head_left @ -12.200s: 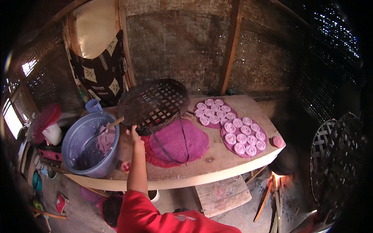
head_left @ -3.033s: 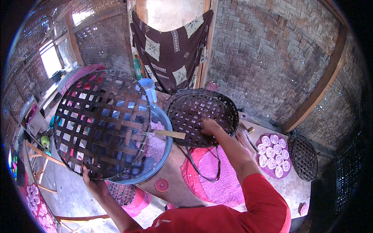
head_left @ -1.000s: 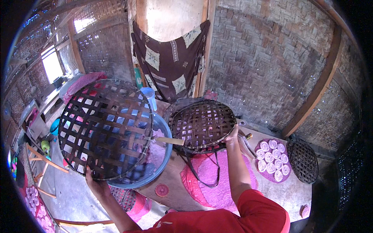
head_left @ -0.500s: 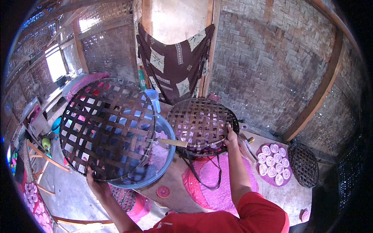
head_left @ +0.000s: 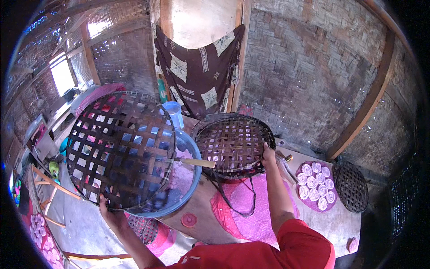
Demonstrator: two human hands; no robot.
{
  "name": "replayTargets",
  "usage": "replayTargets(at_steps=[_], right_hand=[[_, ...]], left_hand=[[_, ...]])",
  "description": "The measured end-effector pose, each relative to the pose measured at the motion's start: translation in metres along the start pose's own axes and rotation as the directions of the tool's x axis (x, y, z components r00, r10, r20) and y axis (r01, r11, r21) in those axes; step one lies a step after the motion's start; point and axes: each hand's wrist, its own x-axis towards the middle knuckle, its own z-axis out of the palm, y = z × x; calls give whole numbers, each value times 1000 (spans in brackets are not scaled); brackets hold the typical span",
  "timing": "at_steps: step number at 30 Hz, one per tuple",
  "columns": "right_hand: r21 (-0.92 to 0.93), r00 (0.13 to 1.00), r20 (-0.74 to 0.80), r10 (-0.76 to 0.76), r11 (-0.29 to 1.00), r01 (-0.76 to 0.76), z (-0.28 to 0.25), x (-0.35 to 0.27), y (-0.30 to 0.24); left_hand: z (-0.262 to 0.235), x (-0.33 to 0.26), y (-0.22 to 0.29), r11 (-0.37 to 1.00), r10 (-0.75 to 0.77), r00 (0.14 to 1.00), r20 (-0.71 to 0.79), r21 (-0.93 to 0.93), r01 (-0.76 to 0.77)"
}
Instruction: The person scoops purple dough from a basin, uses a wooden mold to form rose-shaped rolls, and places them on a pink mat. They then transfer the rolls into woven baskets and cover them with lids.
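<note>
At its near rim, a large round open-weave bamboo tray is gripped by my left hand, fingers closed round the edge. The tray is raised over a blue basin holding pale purple crumbly dough or flour. My right hand is closed on the right rim of a second woven bamboo tray, which lies over a dark basket with black straps. Pinkish pieces show through its weave. Between the two trays a pale wooden handle sticks out over the basin; its other end is hidden.
Right on the table, white coiled rounds rest on a purple mat beside a dark woven tray. Pink sheeting with purple powder spreads before me. A blue jug stands behind the basin. A wooden frame is at left.
The right-hand tray has tilted slightly, its far edge dropping and showing more of the dark basket rim behind. The left-hand tray has shifted a little left. Both hands keep their grips.
</note>
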Motion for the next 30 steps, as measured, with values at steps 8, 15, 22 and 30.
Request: replayTargets(at_steps=[8,15,22,30], right_hand=[[-955,738,164,-654,81,285,22,-22,-19],[-895,894,420,-157,-230,381,50,-20,-20],[-858,895,409,178,-258,444,70,-14,0],[-802,770,583,-259,-32,596,30,-104,-41]], left_hand=[[9,0,-5,998,-47,999,-5,-40,47],[17,-2,-6,998,-57,998,-10,-24,57],[13,9,-25,994,-96,995,-20,-54,95],[8,17,-72,963,-212,970,-116,-191,188]])
